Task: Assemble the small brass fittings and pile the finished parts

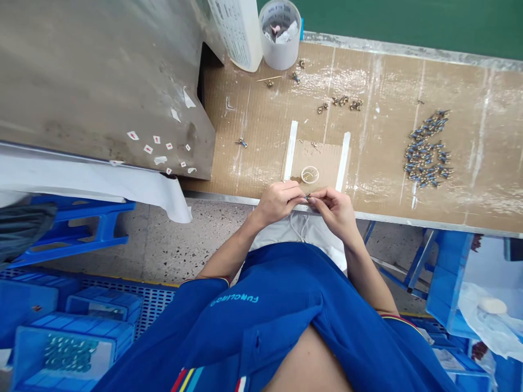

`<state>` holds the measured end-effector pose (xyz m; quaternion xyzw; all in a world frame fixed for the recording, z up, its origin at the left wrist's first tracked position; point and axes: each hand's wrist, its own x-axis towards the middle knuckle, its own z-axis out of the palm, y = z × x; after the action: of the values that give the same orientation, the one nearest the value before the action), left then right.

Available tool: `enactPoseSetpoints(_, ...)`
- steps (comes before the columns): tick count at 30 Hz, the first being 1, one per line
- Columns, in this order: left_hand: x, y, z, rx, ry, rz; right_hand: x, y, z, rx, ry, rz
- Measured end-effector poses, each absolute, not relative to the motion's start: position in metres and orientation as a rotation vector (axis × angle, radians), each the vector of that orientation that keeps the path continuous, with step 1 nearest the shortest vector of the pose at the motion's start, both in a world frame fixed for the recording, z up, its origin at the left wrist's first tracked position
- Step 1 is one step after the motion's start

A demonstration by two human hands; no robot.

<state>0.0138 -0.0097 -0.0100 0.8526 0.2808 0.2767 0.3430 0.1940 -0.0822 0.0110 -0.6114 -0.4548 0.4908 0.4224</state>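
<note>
My left hand (281, 200) and my right hand (335, 211) meet at the table's front edge. Between their pinched fingertips is a small blue-and-gold metal piece (308, 197), mostly covered by the fingers, so its exact kind cannot be made out. Just beyond them lies a small round clear dish (309, 175) with thin bits inside. It rests on a cardboard pad (322, 149) flanked by two white strips. To the right is a dense pile of similar blue-and-gold pieces (429, 152).
Loose pieces (341, 101) lie farther back, near a thin wooden stick (269, 79), a tape-roll cup (280, 51) and a white bottle (241, 32). A metal box (122, 81) stands on the left. Blue bins (73, 348) and a blue stool (102, 226) are below table height.
</note>
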Motion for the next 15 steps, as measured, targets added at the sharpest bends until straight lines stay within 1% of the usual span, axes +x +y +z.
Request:
enactPoseSetpoints(7,0.015,-0.011,-0.008,2.149,0.748,0.647,0.193,-0.08,0.011,-1.53,-1.33,1.16)
enactPoseSetpoints(15,0.012,-0.01,-0.002,1.965,0.727,0.691,0.183,-0.081,0.01,-1.491,-1.193,1.156)
